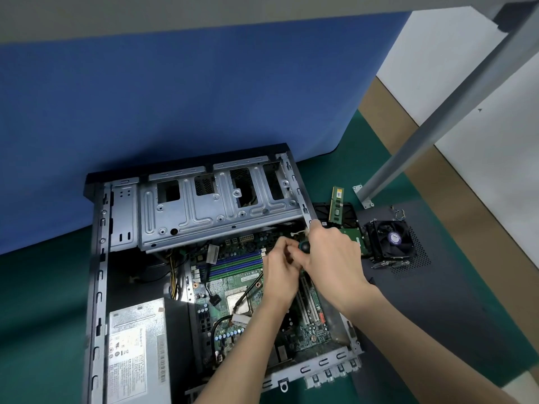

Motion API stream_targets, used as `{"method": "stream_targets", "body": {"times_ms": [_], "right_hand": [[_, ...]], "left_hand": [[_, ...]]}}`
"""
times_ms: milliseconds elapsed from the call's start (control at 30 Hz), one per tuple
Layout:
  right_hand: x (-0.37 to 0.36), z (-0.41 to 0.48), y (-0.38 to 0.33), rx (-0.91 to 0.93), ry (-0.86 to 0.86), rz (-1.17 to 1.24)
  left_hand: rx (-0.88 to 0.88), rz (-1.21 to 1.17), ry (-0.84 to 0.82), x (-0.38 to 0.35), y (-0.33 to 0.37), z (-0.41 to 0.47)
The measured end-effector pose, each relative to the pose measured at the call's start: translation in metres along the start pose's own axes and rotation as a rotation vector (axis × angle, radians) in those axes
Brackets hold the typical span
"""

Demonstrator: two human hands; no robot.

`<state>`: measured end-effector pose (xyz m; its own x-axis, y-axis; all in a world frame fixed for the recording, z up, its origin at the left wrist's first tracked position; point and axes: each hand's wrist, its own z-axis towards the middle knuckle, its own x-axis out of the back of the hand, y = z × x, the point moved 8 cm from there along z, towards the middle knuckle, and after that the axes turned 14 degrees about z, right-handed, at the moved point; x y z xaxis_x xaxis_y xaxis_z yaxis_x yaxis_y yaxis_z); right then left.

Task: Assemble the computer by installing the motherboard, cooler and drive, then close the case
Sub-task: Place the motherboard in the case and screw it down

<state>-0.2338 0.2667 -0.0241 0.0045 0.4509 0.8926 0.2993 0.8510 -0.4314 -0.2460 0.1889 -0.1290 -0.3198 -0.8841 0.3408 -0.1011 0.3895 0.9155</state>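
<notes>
Two hands meet over the motherboard (224, 284), head view. The right hand (332, 258) wraps round the black handle of a screwdriver (305, 246), and the handle end pokes out between the hands. The left hand (281, 272) has its fingers curled with the tips tight against the handle; cannot tell if it grips the tool or something small.

The motherboard sits flat inside the open case (97, 258), right of the power supply (137, 345) and below the grey drive cage (215, 205). The case lies on a green mat (43, 287).

The cooler (390, 239), fan side up, is outside the case to the right, resting on the dark side panel (437, 287). The drive (355, 240), green board showing, lies just beside the cooler and is partly hidden by the right hand. A memory stick (337, 204) lies on a black tray (320, 209) near the case's far right corner.

A blue partition (204, 97) stands behind. A grey metal leg (437, 121) slants down at right.
</notes>
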Motion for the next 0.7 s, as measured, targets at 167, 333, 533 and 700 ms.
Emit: {"method": "stream_targets", "body": {"times_ms": [167, 333, 533, 700], "right_hand": [[-0.005, -0.007, -0.001, 0.067, -0.052, 0.033], [-0.005, -0.003, -0.005, 0.067, -0.028, -0.003], [-0.006, -0.006, -0.005, 0.072, 0.01, 0.02], [-0.012, -0.014, -0.002, 0.036, -0.025, -0.004]], "left_hand": [[-0.056, 0.016, -0.028, -0.001, 0.006, -0.002], [-0.017, 0.008, -0.004, -0.002, 0.003, -0.004], [0.009, 0.044, -0.056, 0.007, 0.006, -0.005], [0.0, 0.112, -0.113, 0.01, 0.009, -0.007]]}}
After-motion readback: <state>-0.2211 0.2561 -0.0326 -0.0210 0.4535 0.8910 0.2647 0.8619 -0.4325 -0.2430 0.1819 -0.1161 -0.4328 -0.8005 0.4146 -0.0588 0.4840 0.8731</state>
